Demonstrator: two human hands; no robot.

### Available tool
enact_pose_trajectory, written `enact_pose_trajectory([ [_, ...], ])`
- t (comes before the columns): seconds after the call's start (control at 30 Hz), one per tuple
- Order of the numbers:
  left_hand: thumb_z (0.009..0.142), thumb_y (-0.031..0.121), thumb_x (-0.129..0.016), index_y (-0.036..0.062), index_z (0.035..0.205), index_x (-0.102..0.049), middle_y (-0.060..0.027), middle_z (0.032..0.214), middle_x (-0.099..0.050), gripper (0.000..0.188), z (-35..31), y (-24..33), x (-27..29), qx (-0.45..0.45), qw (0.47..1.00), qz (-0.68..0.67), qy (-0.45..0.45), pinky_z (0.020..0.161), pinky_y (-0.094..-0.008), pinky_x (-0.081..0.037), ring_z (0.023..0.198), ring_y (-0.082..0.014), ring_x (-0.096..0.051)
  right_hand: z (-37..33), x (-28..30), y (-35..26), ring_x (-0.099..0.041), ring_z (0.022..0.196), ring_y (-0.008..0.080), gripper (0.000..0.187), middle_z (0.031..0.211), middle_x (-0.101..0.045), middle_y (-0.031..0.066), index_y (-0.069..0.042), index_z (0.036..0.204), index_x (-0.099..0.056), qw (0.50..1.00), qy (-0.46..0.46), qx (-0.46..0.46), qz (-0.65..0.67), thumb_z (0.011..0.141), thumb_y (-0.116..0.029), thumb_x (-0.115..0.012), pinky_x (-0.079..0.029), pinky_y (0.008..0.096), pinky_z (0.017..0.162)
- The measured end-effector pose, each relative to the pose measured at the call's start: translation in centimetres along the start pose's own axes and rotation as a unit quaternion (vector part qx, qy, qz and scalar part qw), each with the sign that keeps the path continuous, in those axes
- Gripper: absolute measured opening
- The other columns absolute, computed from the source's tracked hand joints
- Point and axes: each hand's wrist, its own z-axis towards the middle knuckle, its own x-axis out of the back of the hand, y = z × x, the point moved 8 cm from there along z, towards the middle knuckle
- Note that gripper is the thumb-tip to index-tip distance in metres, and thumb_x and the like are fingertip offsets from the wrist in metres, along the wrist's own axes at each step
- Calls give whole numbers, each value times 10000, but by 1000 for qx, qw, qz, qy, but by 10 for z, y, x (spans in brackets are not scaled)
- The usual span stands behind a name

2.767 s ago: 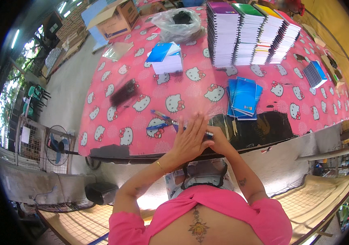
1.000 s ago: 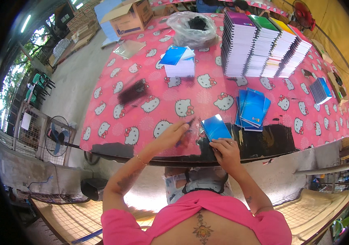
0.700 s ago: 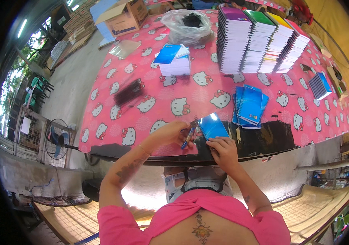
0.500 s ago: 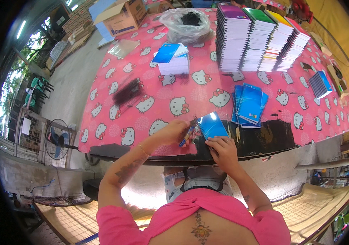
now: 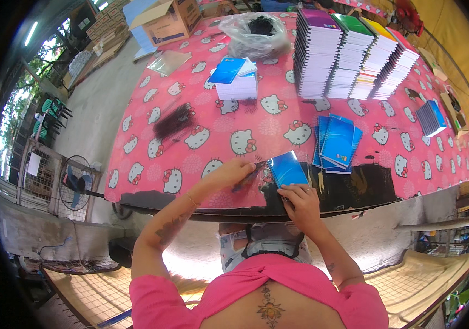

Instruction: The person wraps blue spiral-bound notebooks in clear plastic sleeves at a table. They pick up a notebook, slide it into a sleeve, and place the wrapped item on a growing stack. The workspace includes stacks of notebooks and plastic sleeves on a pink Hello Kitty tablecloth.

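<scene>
My left hand (image 5: 235, 173) is closed around small pliers (image 5: 252, 178) with dark, partly blue handles, blurred here. Their tip is beside the wire-bound left edge of a small blue spiral notebook (image 5: 288, 169); I cannot tell whether it touches the coil. My right hand (image 5: 298, 198) grips the lower right corner of that notebook, fingers lying on its cover. The notebook rests at the near edge of the table, over a worn black patch (image 5: 363, 189). Just to its right lies a loose pile of similar blue notebooks (image 5: 337, 143).
Black plastic coils (image 5: 174, 122) lie on the pink patterned table (image 5: 212, 145). Farther back are a notebook stack (image 5: 236, 85), a clear bag of black coils (image 5: 253, 35), an open carton (image 5: 169, 23) and tall notebook stacks (image 5: 316, 57). More small notebooks (image 5: 430, 118) stand at right.
The pliers in my left hand have turned and their handles have drawn closer together. My right hand stays on the notebook. The whole view has shifted slightly.
</scene>
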Motion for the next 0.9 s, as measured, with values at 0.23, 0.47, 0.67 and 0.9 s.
enact_pose_trajectory([
  [0.23,975,366,-550,178,1300,-617,-191,1086,-632,381,-23,31,8,-127,909,349,189,810,-482,-514,962,-366,-638,-2,-1,2,-618,1051,219,316,1136,-698,-5,-133,1094,-694,1000,4,-4,4,787,-64,-719,-446,377,851],
  [0.47,935,252,-604,84,1238,-634,-176,1099,-642,348,-15,57,16,-290,845,293,340,872,-451,-505,1034,-375,-617,4,16,4,-659,1013,277,291,1097,-716,76,-82,1097,-691,992,96,-35,74,818,-2,-707,-488,377,850],
  [0.67,894,140,-623,51,1245,-603,-181,1130,-616,363,58,43,48,-259,842,349,320,860,-445,-510,1025,-378,-610,-5,65,42,-626,815,100,234,1030,-731,88,-31,1133,-704,937,240,-178,182,907,20,-668,-478,232,702],
  [0.9,887,169,-670,25,1279,-579,-205,1206,-594,427,19,116,95,-364,735,264,507,862,-476,-514,1075,-381,-593,10,147,50,-607,822,84,213,1048,-721,102,9,1139,-675,912,393,-100,61,928,16,-654,-487,229,745],
])
